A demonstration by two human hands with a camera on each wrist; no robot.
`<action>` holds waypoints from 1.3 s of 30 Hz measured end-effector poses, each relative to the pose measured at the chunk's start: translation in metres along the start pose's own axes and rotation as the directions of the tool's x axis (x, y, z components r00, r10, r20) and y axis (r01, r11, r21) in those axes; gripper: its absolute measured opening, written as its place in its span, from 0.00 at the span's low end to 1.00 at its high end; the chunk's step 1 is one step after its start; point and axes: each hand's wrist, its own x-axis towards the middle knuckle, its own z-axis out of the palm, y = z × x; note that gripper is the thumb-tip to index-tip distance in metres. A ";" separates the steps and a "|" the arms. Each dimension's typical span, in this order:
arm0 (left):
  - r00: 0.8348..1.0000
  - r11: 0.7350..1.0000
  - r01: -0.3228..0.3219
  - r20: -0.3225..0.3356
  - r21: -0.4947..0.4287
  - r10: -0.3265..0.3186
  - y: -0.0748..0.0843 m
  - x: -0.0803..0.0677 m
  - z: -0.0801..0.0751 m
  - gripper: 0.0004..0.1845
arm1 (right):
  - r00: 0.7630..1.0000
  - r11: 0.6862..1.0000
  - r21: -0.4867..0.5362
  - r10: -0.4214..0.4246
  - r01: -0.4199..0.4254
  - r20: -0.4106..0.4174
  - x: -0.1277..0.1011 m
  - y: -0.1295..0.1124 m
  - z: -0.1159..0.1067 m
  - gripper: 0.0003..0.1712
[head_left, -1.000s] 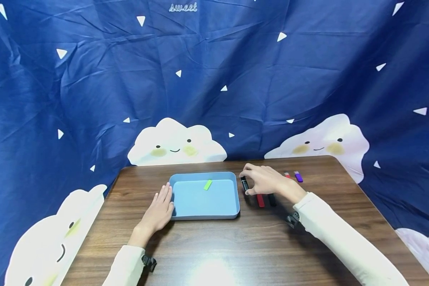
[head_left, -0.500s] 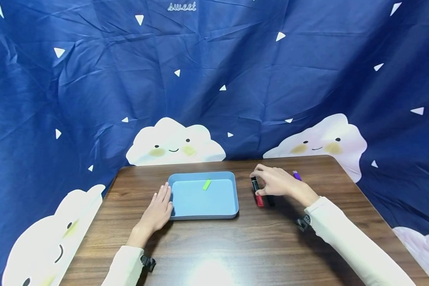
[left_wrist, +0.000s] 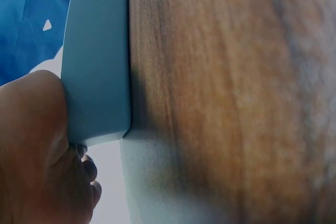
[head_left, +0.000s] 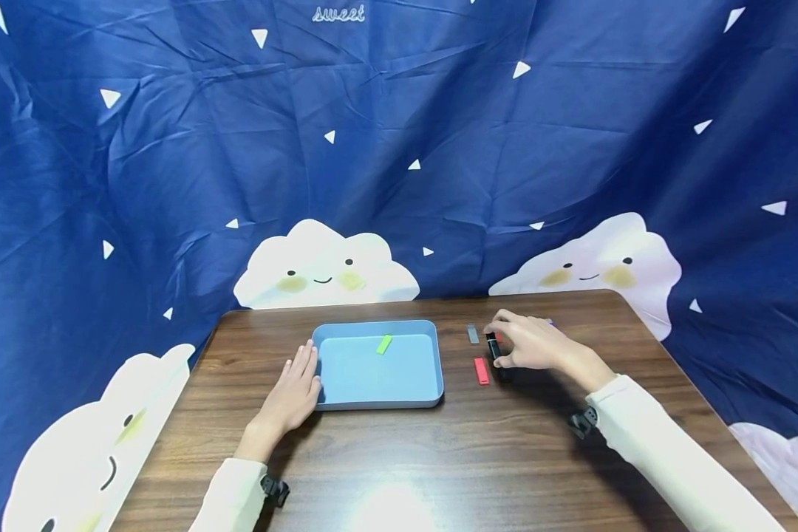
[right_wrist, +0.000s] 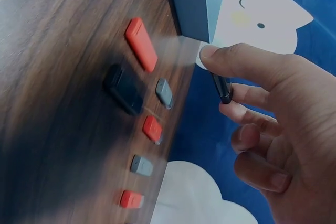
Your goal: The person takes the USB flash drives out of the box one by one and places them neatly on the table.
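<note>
My right hand (head_left: 530, 342) pinches a slim black USB stick (head_left: 494, 346) with a pale band between thumb and fingertips. In the right wrist view the held stick is seen above the table, partly covered by the thumb. Beneath that hand lies another black stick (right_wrist: 124, 89), mostly hidden in the head view. My left hand (head_left: 287, 395) rests against the left side of a light blue tray (head_left: 372, 386), its fingers stretched along the rim. Inside the tray lies a bright green stick (head_left: 384, 344).
Left of my right hand lie a red stick (head_left: 482, 371) and a grey stick (head_left: 473, 334). Several more small red and grey sticks, such as a red one (right_wrist: 131, 199), lie toward the far table edge. A blue cloth (head_left: 372, 148) hangs behind the wooden table (head_left: 372, 451).
My right hand has moved right, away from the tray, with the black stick still pinched. The red and grey sticks it partly covered now show. My left hand stays against the tray.
</note>
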 end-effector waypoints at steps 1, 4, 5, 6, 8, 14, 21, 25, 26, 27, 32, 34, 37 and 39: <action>1.000 1.000 -0.001 0.000 -0.003 0.001 0.000 0.000 0.000 0.33 | 1.000 1.000 -0.003 -0.001 0.001 -0.006 -0.001 0.001 0.000 0.35; 1.000 1.000 0.006 0.006 -0.003 -0.006 0.001 0.000 -0.001 0.33 | 1.000 1.000 -0.006 -0.003 0.003 -0.013 -0.006 0.004 0.000 0.35; 1.000 1.000 0.006 0.006 -0.006 -0.006 0.001 -0.001 -0.002 0.33 | 1.000 1.000 -0.004 -0.006 0.006 -0.015 -0.008 0.005 0.001 0.35; 1.000 1.000 0.005 0.007 -0.004 -0.005 0.001 -0.001 -0.002 0.33 | 1.000 1.000 -0.007 -0.009 0.009 -0.017 -0.009 0.006 0.001 0.35; 1.000 1.000 0.006 0.006 0.000 -0.006 0.001 -0.001 -0.002 0.33 | 1.000 1.000 -0.010 -0.013 0.012 -0.022 -0.012 0.009 0.001 0.35; 1.000 1.000 0.010 0.013 0.010 -0.011 0.001 -0.001 -0.002 0.33 | 1.000 1.000 -0.010 -0.001 0.001 -0.024 -0.018 0.017 0.005 0.34; 1.000 1.000 0.014 0.017 0.019 -0.015 -0.001 0.000 0.000 0.33 | 1.000 1.000 -0.005 0.026 -0.026 -0.002 -0.025 0.025 0.009 0.35; 1.000 1.000 0.014 0.009 0.014 -0.014 0.000 -0.001 0.000 0.33 | 0.997 0.998 0.013 0.062 -0.063 0.036 -0.028 0.031 0.011 0.35; 1.000 1.000 0.013 0.006 0.011 -0.013 0.000 -0.001 -0.001 0.33 | 0.996 0.997 0.018 0.072 -0.073 0.046 -0.029 0.032 0.012 0.35; 1.000 1.000 0.012 0.006 0.012 -0.013 0.001 -0.001 -0.001 0.33 | 0.995 0.996 0.026 0.079 -0.080 0.054 -0.030 0.034 0.012 0.35; 1.000 1.000 0.004 -0.007 0.016 -0.004 0.001 -0.002 0.000 0.33 | 0.991 0.993 0.041 0.106 -0.109 0.088 -0.034 0.042 0.018 0.35; 1.000 1.000 0.002 -0.009 0.017 -0.002 0.001 -0.001 0.000 0.33 | 0.990 0.993 0.042 0.109 -0.113 0.092 -0.035 0.044 0.020 0.36; 1.000 1.000 0.004 -0.006 0.016 -0.004 0.002 -0.001 0.000 0.33 | 0.990 0.993 0.043 0.107 -0.111 0.087 -0.037 0.046 0.021 0.36; 1.000 1.000 0.001 -0.007 0.012 -0.001 0.002 -0.001 -0.001 0.33 | 0.990 0.992 0.049 0.112 -0.117 0.085 -0.039 0.047 0.022 0.36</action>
